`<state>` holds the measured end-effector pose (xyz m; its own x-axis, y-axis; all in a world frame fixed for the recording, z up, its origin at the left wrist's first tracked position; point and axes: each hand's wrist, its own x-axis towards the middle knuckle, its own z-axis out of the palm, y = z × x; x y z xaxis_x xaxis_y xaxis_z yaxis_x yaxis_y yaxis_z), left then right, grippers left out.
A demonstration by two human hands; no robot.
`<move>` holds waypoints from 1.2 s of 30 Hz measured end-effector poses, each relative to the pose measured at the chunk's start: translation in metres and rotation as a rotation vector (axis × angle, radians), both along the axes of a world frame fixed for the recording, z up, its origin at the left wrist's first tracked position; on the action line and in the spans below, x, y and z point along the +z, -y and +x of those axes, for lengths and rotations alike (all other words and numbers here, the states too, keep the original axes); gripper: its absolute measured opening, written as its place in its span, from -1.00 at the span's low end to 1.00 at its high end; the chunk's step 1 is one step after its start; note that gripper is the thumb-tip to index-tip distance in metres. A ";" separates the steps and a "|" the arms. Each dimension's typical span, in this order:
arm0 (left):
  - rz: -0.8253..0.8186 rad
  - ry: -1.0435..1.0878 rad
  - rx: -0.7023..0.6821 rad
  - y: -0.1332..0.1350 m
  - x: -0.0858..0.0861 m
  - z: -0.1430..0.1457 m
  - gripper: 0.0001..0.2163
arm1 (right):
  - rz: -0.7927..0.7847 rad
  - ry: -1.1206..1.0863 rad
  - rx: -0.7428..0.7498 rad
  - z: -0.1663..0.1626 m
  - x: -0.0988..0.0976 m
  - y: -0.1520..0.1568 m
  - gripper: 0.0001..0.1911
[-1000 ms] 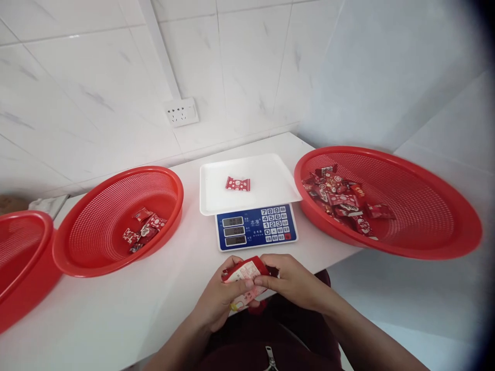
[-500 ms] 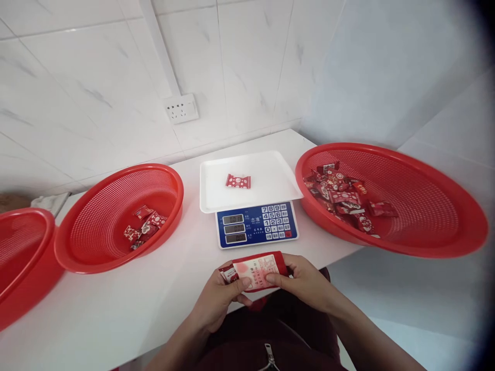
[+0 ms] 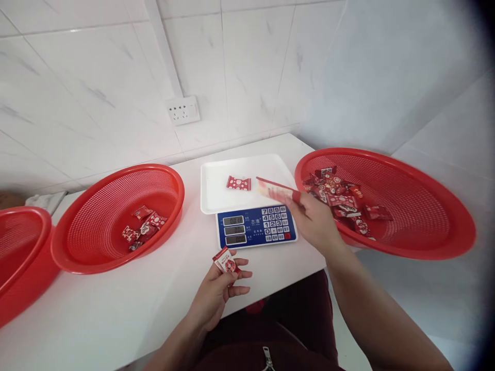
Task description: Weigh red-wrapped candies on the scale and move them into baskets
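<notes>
My left hand (image 3: 220,288) pinches a small red-and-white wrapped candy (image 3: 226,262) over the table's near edge, its other fingers spread. In my right hand (image 3: 313,219) is a flat red packet with a pale printed face (image 3: 275,190), slightly blurred by motion. It hangs over the right side of the scale's white tray (image 3: 212,198). A red dotted wrapped candy (image 3: 238,183) lies on that tray. The scale's blue panel (image 3: 255,232) with keys and small displays faces me.
A red mesh basket (image 3: 425,206) on the right holds a heap of wrapped candies. Another red basket (image 3: 96,206) at left contains several pieces. A third basket (image 3: 23,242) is cut off by the left edge. A wall socket (image 3: 183,110) is behind the white table (image 3: 154,309).
My hands have come apart. The right one has carried the red packet up and forward to the scale tray, while the left one has stayed low, holding the small candy.
</notes>
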<state>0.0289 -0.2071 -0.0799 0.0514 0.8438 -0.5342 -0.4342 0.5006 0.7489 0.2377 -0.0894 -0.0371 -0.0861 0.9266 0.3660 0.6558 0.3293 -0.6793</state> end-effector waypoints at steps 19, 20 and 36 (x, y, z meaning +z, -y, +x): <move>0.053 0.014 -0.075 0.010 -0.005 -0.011 -0.75 | -0.107 0.530 0.105 -0.026 -0.006 -0.086 -0.51; 0.051 0.019 -0.095 0.010 -0.005 -0.010 -0.72 | -0.098 0.519 0.107 -0.026 -0.003 -0.080 -0.51; 0.228 -0.151 -0.358 0.010 -0.008 -0.002 -0.74 | -0.455 -0.036 0.773 -0.042 -0.008 0.068 -0.62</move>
<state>0.0269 -0.2167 -0.0877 0.2971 0.8840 -0.3611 -0.1406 0.4145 0.8991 0.1960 -0.1575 -0.0449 -0.7415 0.6709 -0.0080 0.3388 0.3641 -0.8675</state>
